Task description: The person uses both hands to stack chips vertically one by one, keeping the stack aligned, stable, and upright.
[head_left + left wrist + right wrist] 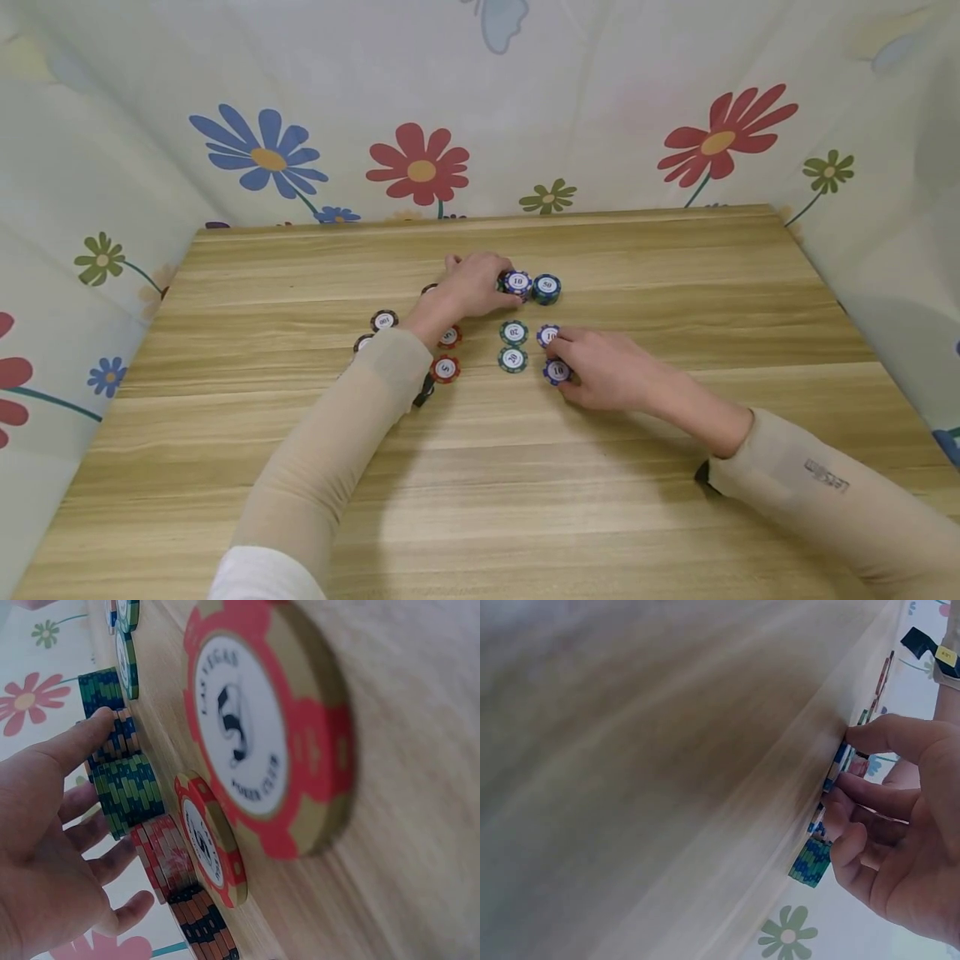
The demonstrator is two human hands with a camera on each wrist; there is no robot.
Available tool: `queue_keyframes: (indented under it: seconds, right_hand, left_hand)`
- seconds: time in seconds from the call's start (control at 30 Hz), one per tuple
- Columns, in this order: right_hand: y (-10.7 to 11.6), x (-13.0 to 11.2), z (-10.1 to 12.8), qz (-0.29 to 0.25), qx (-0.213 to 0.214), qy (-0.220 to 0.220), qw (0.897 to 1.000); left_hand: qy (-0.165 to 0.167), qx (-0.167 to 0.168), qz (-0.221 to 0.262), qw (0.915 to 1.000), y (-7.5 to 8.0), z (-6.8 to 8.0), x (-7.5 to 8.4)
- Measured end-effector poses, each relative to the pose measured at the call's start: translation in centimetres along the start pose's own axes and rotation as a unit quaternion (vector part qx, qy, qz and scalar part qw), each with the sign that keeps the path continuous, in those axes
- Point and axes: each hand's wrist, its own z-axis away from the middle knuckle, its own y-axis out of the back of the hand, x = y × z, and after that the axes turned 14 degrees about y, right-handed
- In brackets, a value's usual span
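My left hand [474, 283] reaches to the back row of poker chips and grips a blue stack marked 10 [517, 282], thumb on its near side. Right beside it stands the stack marked 50 [547, 288]. In the left wrist view, the fingers pass behind the green stack [129, 795] and the red stack [166, 855]. My right hand [611, 371] pinches a single blue chip marked 10 [556, 372] at the table surface, between thumb and forefinger. Just behind it lies another 10 chip [548, 335], partly covered by the fingers.
Two green 20 chips [513, 346] lie left of the blue ones. Further left are red 5 chips [446, 369] and black 100 chips [385, 321], some hidden by the left arm. A black stack [202, 922] ends the back row. Flowered curtain [600, 108] surrounds the wooden table [525, 500].
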Motion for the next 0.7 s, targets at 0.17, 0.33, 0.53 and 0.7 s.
queue_keyframes:
  seconds: [0.17,0.33,0.53,0.7]
  right_hand:
    - [0.0,0.2,-0.2,-0.006,-0.001,-0.003,1.0]
    - [0.3,0.7,-0.5,-0.01,0.014,-0.013,1.0]
    - [1.6,1.6,-1.5,-0.017,0.034,-0.04,0.998]
    - [2.3,2.8,-2.8,-0.006,0.053,-0.058,0.997]
  left_hand:
    - [0.001,0.0,0.001,1.0,0.1,0.1,0.1]
    - [0.0,-0.002,-0.001,1.0,0.1,0.0,0.0]
    - [0.003,-0.001,-0.005,1.0,0.1,-0.1,-0.1]
    - [0.002,0.0,-0.003,1.0,0.1,-0.1,-0.2]
